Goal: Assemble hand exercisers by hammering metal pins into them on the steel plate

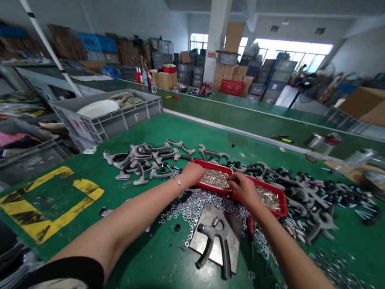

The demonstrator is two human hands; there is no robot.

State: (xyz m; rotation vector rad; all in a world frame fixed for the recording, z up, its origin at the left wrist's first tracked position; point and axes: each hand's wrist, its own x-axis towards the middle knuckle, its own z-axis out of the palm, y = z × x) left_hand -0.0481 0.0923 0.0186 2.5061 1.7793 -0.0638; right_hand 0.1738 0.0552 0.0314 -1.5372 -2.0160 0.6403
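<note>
- Two bare hands are held over a green-topped work table [162, 275]: the left hand [191, 174] rests at the corner of a shallow red plastic tray [215, 178], and the right hand [243, 191] is placed at the rim of a second shallow red plastic tray [268, 198].
- The right hand's fingers [234, 179] are drawn together over the rims where the trays meet; whether anything is pinched cannot be told. The left hand's fingers are hidden by the back of the hand, so their state cannot be told.
- Both trays are found side by side near the table's middle, each filled with small silver washers [215, 179].
- Loose zinc-plated washers [197, 210] are spread across the table below the trays.
- Grey metal clamp-shaped castings [142, 161] are heaped to the left, and more are scattered to the right among black-tipped metal pins [316, 185].
- None of the castings is seen held, and none can be told to be fitted with washers.
- A black-handled hand press [216, 237] is laid on a steel plate [234, 228].
- A grey plastic crate [105, 119] is stood at the table's far left corner.
</note>
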